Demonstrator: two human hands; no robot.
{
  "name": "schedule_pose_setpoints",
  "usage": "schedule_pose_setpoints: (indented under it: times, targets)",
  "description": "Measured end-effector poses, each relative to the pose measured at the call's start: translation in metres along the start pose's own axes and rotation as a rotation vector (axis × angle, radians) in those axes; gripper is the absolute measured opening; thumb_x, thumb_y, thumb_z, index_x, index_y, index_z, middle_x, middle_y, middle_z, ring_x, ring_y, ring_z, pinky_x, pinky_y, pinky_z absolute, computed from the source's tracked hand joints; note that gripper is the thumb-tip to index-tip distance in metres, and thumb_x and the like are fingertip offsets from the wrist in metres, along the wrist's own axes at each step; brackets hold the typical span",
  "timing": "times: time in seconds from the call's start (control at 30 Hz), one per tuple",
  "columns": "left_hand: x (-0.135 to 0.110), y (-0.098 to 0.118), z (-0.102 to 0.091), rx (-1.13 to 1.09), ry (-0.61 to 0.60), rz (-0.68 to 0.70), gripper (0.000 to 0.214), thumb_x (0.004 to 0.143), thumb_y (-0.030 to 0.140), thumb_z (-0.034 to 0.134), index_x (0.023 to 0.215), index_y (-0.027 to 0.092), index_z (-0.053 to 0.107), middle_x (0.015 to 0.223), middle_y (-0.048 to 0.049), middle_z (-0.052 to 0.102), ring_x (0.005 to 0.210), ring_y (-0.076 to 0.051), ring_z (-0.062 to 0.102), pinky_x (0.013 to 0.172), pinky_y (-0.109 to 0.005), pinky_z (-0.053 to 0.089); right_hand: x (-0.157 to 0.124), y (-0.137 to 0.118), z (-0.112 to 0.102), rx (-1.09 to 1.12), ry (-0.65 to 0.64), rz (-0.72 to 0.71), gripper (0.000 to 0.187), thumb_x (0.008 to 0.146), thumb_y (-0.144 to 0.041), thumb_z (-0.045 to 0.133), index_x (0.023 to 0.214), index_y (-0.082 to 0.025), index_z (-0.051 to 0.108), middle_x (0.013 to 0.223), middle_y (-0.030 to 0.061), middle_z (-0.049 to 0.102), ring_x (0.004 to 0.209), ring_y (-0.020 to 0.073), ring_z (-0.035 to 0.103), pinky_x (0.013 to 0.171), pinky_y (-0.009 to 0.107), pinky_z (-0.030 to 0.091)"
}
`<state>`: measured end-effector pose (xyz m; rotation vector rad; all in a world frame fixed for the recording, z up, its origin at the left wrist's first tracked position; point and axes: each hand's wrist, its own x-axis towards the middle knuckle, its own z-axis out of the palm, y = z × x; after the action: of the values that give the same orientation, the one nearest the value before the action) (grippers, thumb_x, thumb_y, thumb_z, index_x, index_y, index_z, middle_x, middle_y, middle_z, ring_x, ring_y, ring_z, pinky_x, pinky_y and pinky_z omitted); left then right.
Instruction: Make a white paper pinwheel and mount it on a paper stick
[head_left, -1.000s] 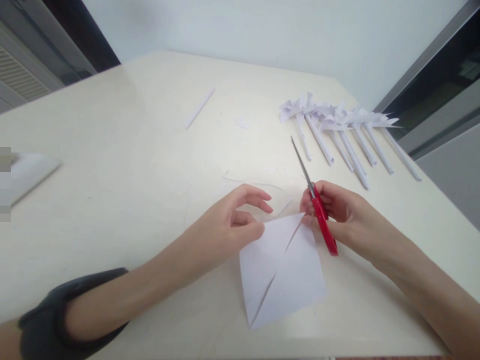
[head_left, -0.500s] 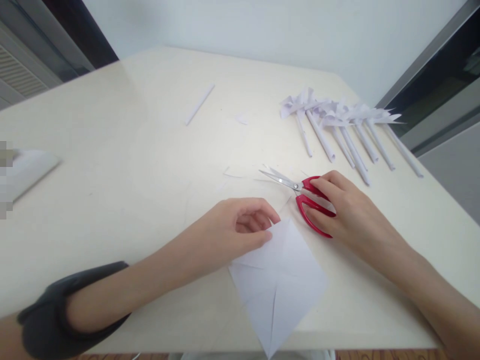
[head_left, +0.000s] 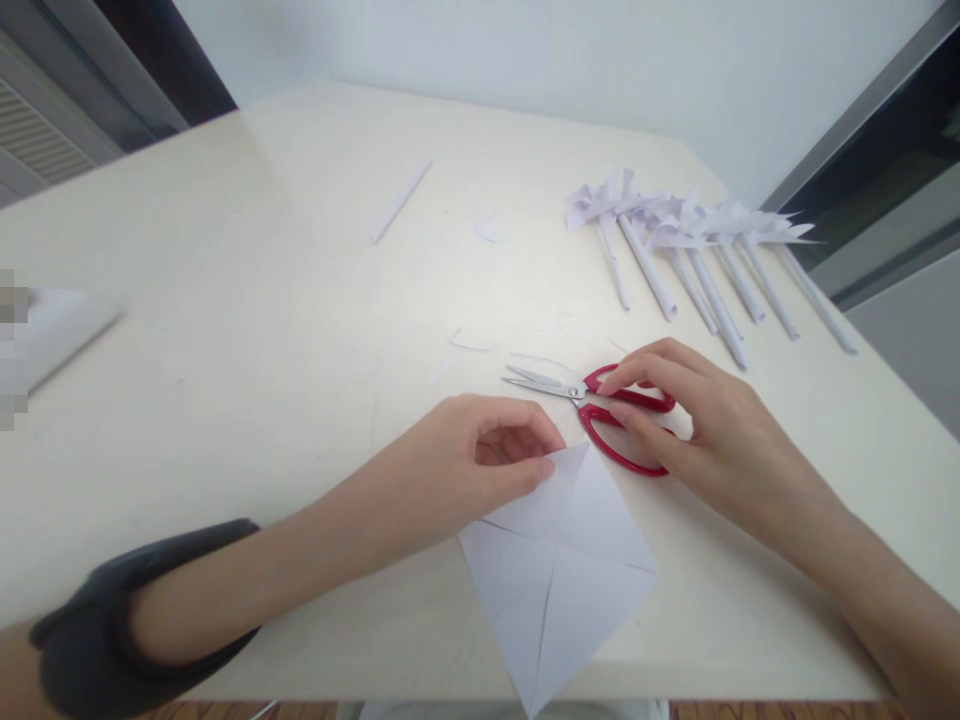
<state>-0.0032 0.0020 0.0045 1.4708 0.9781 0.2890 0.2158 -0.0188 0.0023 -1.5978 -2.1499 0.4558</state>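
Note:
My left hand (head_left: 495, 455) pinches the upper edge of a white paper square (head_left: 592, 560) between thumb and fingers. The square lies turned like a diamond near the table's front edge, with slits running from its corners towards the middle. Red-handled scissors (head_left: 570, 391) lie just beyond its top corner, blades slightly apart and pointing left. With thumb and index finger at the handles, my right hand (head_left: 697, 410) holds the scissors lightly; its fingers are no longer deep in the loops.
Several paper pinwheels (head_left: 690, 220) on rolled paper sticks lie in a row at the back right of the white table (head_left: 262, 300). A single paper stick (head_left: 403, 202) lies at the back middle. Thin paper scraps (head_left: 471, 345) are scattered beyond my hands. A white stack (head_left: 67, 325) sits at the left edge.
The scissors have moved slightly left and turned, their blades closer together. My right fingers have slid out of the handle loops. The left hand still pinches the paper, almost unmoved.

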Motion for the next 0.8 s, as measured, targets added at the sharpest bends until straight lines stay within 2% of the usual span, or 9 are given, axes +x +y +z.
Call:
schedule_pose_setpoints:
  times: [0.1,0.3,0.53,0.8]
  targets:
    - [-0.002,0.000,-0.001,0.004,-0.006,0.011,0.011,0.085,0.025,0.057,0.083,0.021,0.067,0.080,0.0032,0.067,0.078,-0.013,0.062,0.069,-0.023,0.048,-0.002,-0.008,-0.003,0.112,-0.047,-0.059,0.011,0.090,-0.016,0.054,0.088,-0.024,0.063,0.100,0.0005,0.062,0.099,0.0156,0.058,0.072,0.027,0.045]
    - [-0.002,0.004,-0.001,0.026,0.003,0.016,0.013,0.083,0.018,0.056,0.079,0.019,0.068,0.077,0.0033,0.068,0.076,-0.013,0.063,0.067,-0.022,0.048,-0.004,-0.017,0.003,0.267,-0.149,-0.151,0.011,0.088,-0.013,0.055,0.086,-0.021,0.062,0.094,0.0006,0.061,0.090,0.0139,0.058,0.079,0.029,0.046]
    - [0.000,0.005,0.000,0.065,0.011,0.027,0.012,0.083,0.022,0.057,0.079,0.019,0.068,0.076,0.0020,0.068,0.075,-0.015,0.063,0.068,-0.024,0.050,-0.005,-0.019,0.006,0.266,-0.151,-0.151,0.012,0.087,-0.011,0.056,0.087,-0.022,0.060,0.096,0.0021,0.060,0.090,0.0164,0.058,0.078,0.031,0.047]
    - [0.000,0.006,0.001,0.021,0.012,0.045,0.012,0.083,0.022,0.059,0.074,0.018,0.066,0.071,0.0036,0.065,0.070,-0.011,0.060,0.064,-0.021,0.047,-0.009,-0.021,0.008,0.274,-0.113,-0.201,0.015,0.084,-0.006,0.058,0.087,-0.021,0.059,0.097,0.0017,0.059,0.093,0.0149,0.057,0.079,0.029,0.048]
